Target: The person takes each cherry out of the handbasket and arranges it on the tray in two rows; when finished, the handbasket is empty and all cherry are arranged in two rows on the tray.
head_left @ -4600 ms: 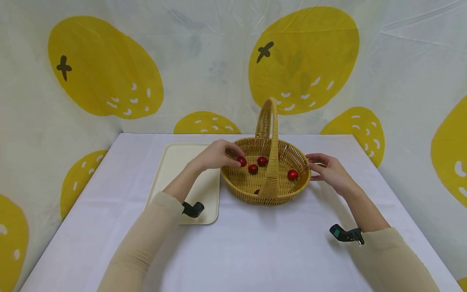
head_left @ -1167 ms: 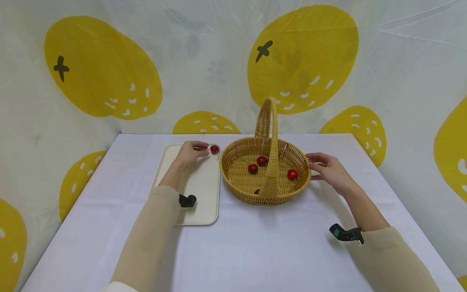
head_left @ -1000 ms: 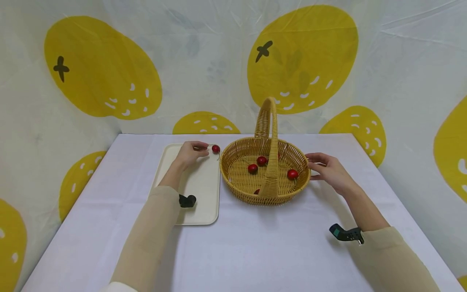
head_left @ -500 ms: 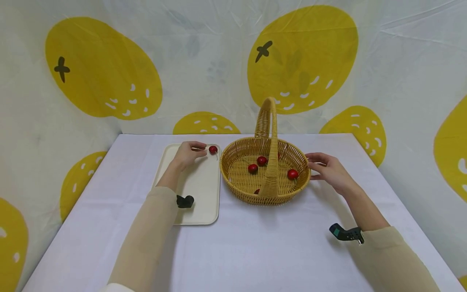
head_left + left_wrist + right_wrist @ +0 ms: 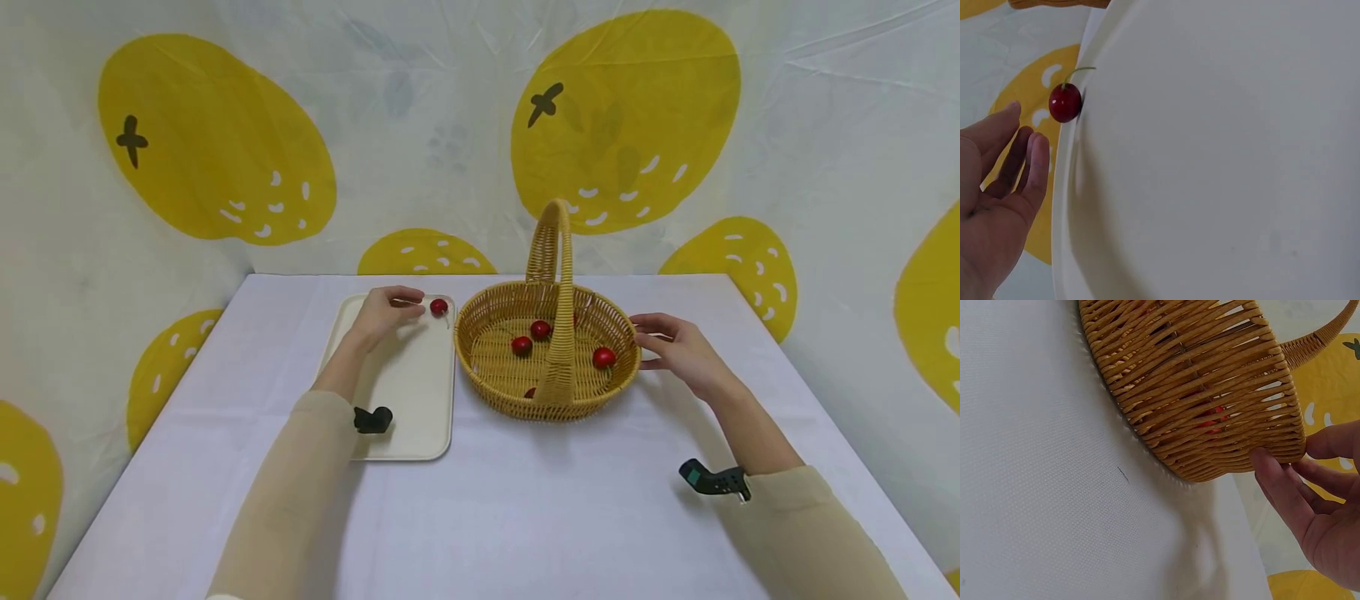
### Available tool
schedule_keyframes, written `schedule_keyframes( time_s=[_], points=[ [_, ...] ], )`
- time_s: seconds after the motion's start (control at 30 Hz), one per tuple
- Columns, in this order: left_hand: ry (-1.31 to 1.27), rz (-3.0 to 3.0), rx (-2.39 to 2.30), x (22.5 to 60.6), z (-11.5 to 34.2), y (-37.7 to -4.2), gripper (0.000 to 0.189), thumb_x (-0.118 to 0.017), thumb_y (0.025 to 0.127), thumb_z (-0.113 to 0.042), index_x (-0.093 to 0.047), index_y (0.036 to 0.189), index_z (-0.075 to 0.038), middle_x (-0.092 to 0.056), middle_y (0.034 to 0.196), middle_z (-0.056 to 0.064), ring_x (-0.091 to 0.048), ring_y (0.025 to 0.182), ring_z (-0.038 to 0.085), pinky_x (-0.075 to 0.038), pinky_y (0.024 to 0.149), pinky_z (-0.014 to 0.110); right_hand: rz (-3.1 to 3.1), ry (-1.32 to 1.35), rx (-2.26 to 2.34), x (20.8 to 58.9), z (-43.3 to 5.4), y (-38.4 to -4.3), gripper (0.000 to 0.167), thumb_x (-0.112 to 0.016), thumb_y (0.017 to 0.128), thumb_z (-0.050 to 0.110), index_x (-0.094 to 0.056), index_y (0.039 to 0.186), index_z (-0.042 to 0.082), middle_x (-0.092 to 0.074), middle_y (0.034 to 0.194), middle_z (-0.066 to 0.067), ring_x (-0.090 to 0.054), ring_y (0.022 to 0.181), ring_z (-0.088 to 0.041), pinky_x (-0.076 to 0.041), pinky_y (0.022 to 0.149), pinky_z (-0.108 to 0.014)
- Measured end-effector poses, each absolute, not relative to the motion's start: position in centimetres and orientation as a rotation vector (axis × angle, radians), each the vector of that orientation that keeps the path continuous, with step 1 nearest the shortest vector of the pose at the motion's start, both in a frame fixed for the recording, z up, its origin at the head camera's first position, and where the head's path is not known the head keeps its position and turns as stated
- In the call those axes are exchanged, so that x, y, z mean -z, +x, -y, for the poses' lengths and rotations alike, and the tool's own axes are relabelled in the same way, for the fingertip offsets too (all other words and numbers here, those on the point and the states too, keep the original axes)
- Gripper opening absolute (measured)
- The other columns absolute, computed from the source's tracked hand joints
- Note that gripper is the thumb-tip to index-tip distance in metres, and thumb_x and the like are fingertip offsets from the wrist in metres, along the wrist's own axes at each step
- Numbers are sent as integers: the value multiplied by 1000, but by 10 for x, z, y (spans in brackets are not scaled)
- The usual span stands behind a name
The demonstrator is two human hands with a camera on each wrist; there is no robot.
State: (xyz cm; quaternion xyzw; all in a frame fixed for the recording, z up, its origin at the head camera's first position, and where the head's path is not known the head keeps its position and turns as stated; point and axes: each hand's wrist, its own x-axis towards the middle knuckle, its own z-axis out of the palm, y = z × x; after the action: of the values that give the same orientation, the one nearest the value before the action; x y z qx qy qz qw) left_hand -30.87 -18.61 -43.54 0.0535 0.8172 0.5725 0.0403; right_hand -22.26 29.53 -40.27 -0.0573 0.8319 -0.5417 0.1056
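My left hand (image 5: 384, 312) hovers over the far end of the cream tray (image 5: 411, 392), fingers relaxed and holding nothing. Just beyond its fingertips a dark red cherry (image 5: 438, 307) with a thin green stem lies in the tray's far right corner. The left wrist view shows this cherry (image 5: 1065, 103) against the tray's rim, apart from the fingers. At the right, my right hand (image 5: 678, 350) holds the rim of a wicker basket (image 5: 480, 379). In the right wrist view its thumb (image 5: 1279, 487) lies against the woven outer wall, with a finger at the rim's top.
Several cherries (image 5: 603, 357) are spread over the basket's floor, some partly hidden by its tall arched handle (image 5: 561, 292). The basket stands close beside the tray on a white tablecloth (image 5: 525, 517). A curtain with yellow fruit prints (image 5: 626, 125) hangs behind.
My left hand has carried a cherry from the basket to the tray and let it go. The cherry has rolled slightly right and back. My right hand has stayed at the basket.
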Motion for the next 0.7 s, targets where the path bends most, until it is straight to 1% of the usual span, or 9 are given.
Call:
schedule_keyframes(
  time_s=[0.17, 0.33, 0.4, 0.5, 0.53, 0.6, 0.7],
  points=[
    [245, -2519, -1791, 429, 182, -305, 36, -75, 95, -7, -67, 127, 6, -67, 126, 21, -64, 113, 30, -50, 95, 32, -2465, -167, 1580, 402, -296, -222, 51, -53, 109, 20, -40, 151, -6, -46, 144, -29, -55, 118, -26, -59, 84, -32],
    [289, -2512, -1839, 419, 172, -301, 32, -77, 94, -11, -71, 122, 2, -68, 125, 22, -65, 111, 27, -50, 97, 36, -2476, -176, 1573, 403, -296, -222, 51, -52, 109, 20, -40, 151, -6, -45, 145, -29, -54, 120, -29, -59, 83, -32],
    [305, -2505, -1851, 414, 166, -299, 30, -78, 93, -12, -72, 120, -1, -68, 124, 21, -64, 111, 26, -49, 98, 38, -2474, -178, 1574, 403, -296, -222, 51, -53, 109, 20, -40, 151, -6, -45, 145, -29, -55, 119, -28, -59, 83, -32],
    [333, -2507, -1849, 407, 157, -294, 29, -79, 93, -15, -73, 119, -4, -69, 121, 17, -64, 111, 25, -49, 98, 39, -2468, -173, 1577, 404, -297, -223, 51, -53, 109, 21, -40, 151, -6, -45, 145, -29, -56, 116, -23, -59, 83, -31],
    [349, -2497, -1856, 404, 154, -293, 28, -78, 94, -15, -73, 119, -4, -69, 121, 15, -65, 110, 27, -49, 97, 40, -2467, -174, 1578, 404, -297, -223, 51, -53, 109, 21, -40, 151, -6, -45, 145, -29, -56, 115, -22, -59, 83, -31],
    [378, -2468, -1874, 399, 148, -290, 28, -78, 94, -14, -73, 119, -3, -69, 120, 16, -66, 105, 28, -52, 93, 42, -2466, -177, 1580, 404, -297, -223, 51, -53, 109, 21, -40, 151, -7, -45, 145, -29, -57, 113, -18, -59, 83, -31],
    [411, -2418, -1903, 394, 138, -286, 28, -77, 94, -12, -72, 119, -1, -68, 120, 16, -66, 93, 27, -55, 79, 37, -2468, -180, 1581, 405, -297, -223, 51, -53, 109, 21, -40, 150, -7, -45, 144, -29, -57, 111, -15, -59, 82, -31]
  ],
)
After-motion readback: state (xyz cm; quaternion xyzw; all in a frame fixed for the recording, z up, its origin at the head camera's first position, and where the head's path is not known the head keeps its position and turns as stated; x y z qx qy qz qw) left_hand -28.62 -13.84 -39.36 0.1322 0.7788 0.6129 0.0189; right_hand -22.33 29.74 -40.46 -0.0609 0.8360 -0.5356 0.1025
